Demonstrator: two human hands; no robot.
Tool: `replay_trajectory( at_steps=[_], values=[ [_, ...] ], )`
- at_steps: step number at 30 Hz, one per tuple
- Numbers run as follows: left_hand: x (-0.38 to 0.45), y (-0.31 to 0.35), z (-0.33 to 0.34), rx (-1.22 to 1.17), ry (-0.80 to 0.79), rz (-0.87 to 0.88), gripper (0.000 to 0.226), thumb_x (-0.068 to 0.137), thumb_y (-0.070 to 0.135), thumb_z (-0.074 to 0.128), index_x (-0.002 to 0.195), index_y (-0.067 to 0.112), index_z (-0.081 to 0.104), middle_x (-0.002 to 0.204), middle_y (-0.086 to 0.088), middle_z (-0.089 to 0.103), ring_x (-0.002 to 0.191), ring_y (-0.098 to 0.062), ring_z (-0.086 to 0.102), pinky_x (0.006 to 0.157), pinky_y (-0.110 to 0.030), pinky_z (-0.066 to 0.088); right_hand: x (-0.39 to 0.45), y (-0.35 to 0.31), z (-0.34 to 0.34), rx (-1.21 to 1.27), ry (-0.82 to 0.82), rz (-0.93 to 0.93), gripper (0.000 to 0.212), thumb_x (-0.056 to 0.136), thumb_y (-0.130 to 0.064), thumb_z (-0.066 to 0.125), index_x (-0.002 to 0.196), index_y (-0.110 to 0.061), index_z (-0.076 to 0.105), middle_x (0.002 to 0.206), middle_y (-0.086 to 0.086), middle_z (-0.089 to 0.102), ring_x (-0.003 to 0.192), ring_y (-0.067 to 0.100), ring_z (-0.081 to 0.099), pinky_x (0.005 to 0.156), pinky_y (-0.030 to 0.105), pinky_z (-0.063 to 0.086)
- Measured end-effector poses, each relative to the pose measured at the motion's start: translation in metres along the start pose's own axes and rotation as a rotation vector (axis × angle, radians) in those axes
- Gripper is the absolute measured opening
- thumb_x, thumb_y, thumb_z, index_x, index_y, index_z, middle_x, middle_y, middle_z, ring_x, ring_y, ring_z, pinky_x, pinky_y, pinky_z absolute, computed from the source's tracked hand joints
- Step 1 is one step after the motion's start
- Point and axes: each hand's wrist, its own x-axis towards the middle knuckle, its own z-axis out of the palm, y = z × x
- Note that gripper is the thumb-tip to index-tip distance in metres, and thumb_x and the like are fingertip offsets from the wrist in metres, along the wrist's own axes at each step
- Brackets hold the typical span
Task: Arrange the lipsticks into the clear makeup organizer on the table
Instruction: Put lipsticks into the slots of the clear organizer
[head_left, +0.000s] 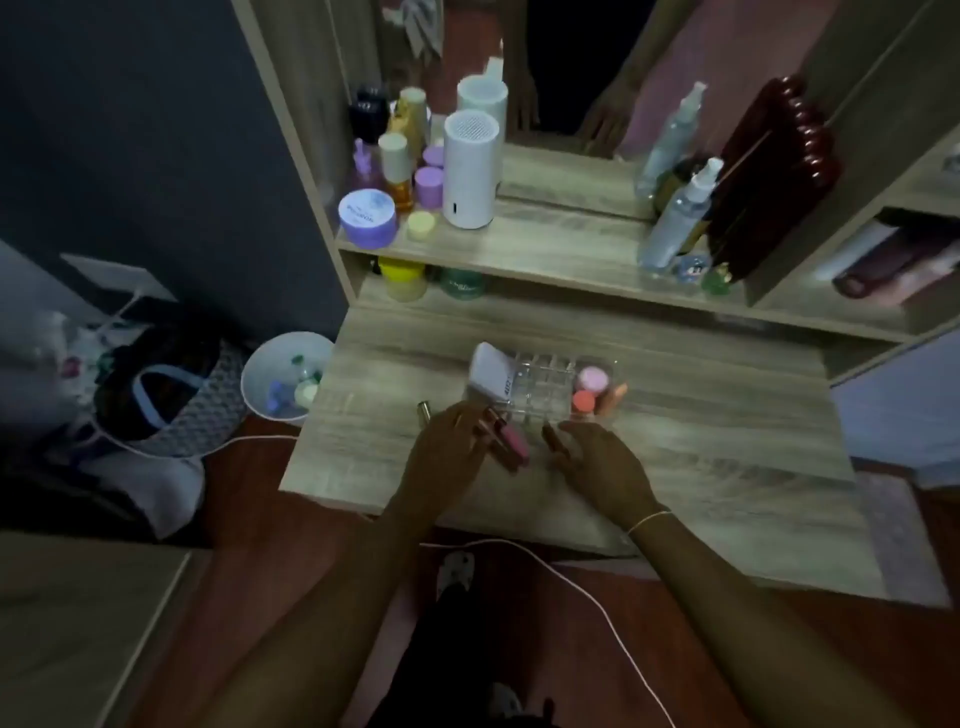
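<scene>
The clear makeup organizer (540, 387) stands on the wooden table (701, 441), its grid of slots looking empty; a white box (491, 376) leans at its left end and pink and orange round items (592, 387) fill its right end. My left hand (452, 449) lies just in front of it, fingers curled over pink lipsticks (511, 441). My right hand (597, 462) rests beside them, fingers spread; a dark lipstick (550, 436) lies at its fingertips. Another lipstick (425, 411) lies left of my left hand.
A shelf (545, 244) behind the table carries a white cylinder (470, 171), jars and spray bottles (675, 218). A white bowl (283, 376) and a bag (166, 395) sit on the floor at the left. A white cable (597, 597) runs under the table.
</scene>
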Motion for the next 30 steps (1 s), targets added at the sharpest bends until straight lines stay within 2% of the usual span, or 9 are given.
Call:
replay_trajectory(
  at_steps=[3, 5, 7, 11, 16, 22, 25, 28, 30],
  values=[
    [0.006, -0.013, 0.003, 0.016, 0.024, -0.075, 0.038, 0.09, 0.014, 0.056, 0.127, 0.01, 0.05, 0.131, -0.015, 0.054, 0.119, -0.032, 0.049, 0.095, -0.042, 0.046, 0.006, 0.003, 0.009, -0.026, -0.058, -0.004, 0.042, 0.087, -0.027, 0.062, 0.128, -0.021, 0.056, 0.125, 0.009, 0.062, 0.114, 0.03, 0.056, 0.091, 0.042, 0.048],
    [0.007, -0.02, 0.004, 0.043, 0.025, -0.171, 0.044, 0.091, 0.014, 0.053, 0.135, 0.008, 0.045, 0.143, -0.017, 0.043, 0.131, -0.033, 0.038, 0.105, -0.046, 0.04, 0.008, 0.003, 0.013, -0.04, -0.057, 0.025, 0.045, 0.087, -0.026, 0.062, 0.13, -0.02, 0.054, 0.126, 0.009, 0.061, 0.115, 0.029, 0.056, 0.091, 0.041, 0.049],
    [0.01, -0.026, 0.006, 0.057, 0.079, -0.246, 0.049, 0.091, 0.015, 0.054, 0.137, 0.009, 0.041, 0.147, -0.017, 0.037, 0.133, -0.032, 0.034, 0.108, -0.045, 0.037, 0.012, 0.003, 0.017, -0.036, -0.032, 0.048, 0.044, 0.087, -0.025, 0.063, 0.129, -0.021, 0.054, 0.124, 0.009, 0.061, 0.113, 0.029, 0.057, 0.088, 0.04, 0.05],
    [0.015, -0.031, 0.01, 0.051, 0.188, -0.385, 0.057, 0.088, 0.021, 0.059, 0.139, 0.01, 0.036, 0.144, -0.019, 0.036, 0.125, -0.034, 0.039, 0.099, -0.046, 0.042, 0.016, 0.004, 0.022, -0.051, -0.032, 0.064, 0.045, 0.086, -0.022, 0.062, 0.13, -0.021, 0.053, 0.125, 0.009, 0.058, 0.113, 0.028, 0.055, 0.087, 0.039, 0.049],
    [0.025, -0.035, 0.017, -0.061, 0.152, -0.492, 0.065, 0.086, 0.02, 0.064, 0.14, 0.007, 0.03, 0.137, -0.02, 0.033, 0.114, -0.033, 0.049, 0.089, -0.042, 0.051, 0.021, 0.003, 0.026, -0.066, -0.003, 0.063, 0.045, 0.084, -0.016, 0.065, 0.127, -0.016, 0.055, 0.12, 0.012, 0.059, 0.109, 0.031, 0.057, 0.085, 0.04, 0.049],
    [0.034, -0.036, 0.02, -0.093, 0.146, -0.528, 0.045, 0.089, 0.017, 0.06, 0.129, 0.002, 0.044, 0.128, -0.02, 0.039, 0.094, -0.033, 0.059, 0.077, -0.038, 0.049, 0.027, 0.0, 0.025, -0.059, 0.021, 0.058, 0.041, 0.085, -0.011, 0.061, 0.126, -0.013, 0.055, 0.119, 0.014, 0.06, 0.106, 0.032, 0.059, 0.085, 0.041, 0.052],
    [0.037, -0.039, 0.02, -0.143, 0.178, -0.519, 0.034, 0.088, 0.017, 0.06, 0.118, 0.003, 0.051, 0.124, -0.02, 0.042, 0.092, -0.034, 0.058, 0.075, -0.034, 0.044, 0.029, -0.002, 0.024, -0.063, 0.018, 0.041, 0.041, 0.086, -0.009, 0.061, 0.126, -0.012, 0.056, 0.117, 0.015, 0.061, 0.103, 0.032, 0.06, 0.084, 0.041, 0.053],
    [0.044, -0.043, 0.017, -0.178, 0.214, -0.526, 0.035, 0.088, 0.018, 0.062, 0.118, 0.004, 0.053, 0.12, -0.021, 0.049, 0.097, -0.033, 0.056, 0.079, -0.029, 0.038, 0.029, -0.004, 0.023, -0.058, 0.022, 0.027, 0.04, 0.085, -0.011, 0.061, 0.125, -0.015, 0.057, 0.113, 0.014, 0.061, 0.101, 0.031, 0.061, 0.081, 0.042, 0.054],
    [0.05, -0.044, 0.01, -0.191, 0.246, -0.528, 0.036, 0.088, 0.02, 0.062, 0.12, 0.005, 0.053, 0.113, -0.02, 0.058, 0.098, -0.033, 0.058, 0.082, -0.032, 0.043, 0.029, -0.007, 0.021, -0.046, 0.039, 0.021, 0.042, 0.084, -0.013, 0.063, 0.126, -0.016, 0.057, 0.111, 0.014, 0.061, 0.098, 0.031, 0.061, 0.078, 0.042, 0.054]
  ],
)
